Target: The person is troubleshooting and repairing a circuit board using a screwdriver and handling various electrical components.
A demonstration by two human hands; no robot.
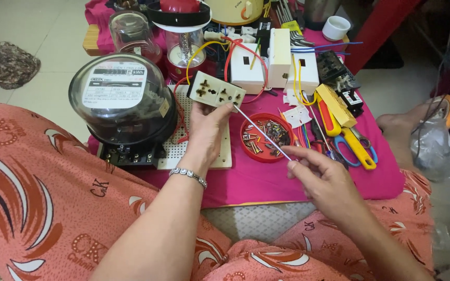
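While the right hand pinches a thin metal rod btwn thumb & fingertips, its far tip meets the cream socket plate, gripped from below by the left hand, fingers curled w/ a bracelet at the wrist. Just behind the rod: 1 red round tray of screws on the pink-clothed bench. Left of it, 1 glass-domed meter on a perforated board. Right: yellow-handled scissors, screwdrivers. Farther back, 2 white switch boxes, wired red & yellow.
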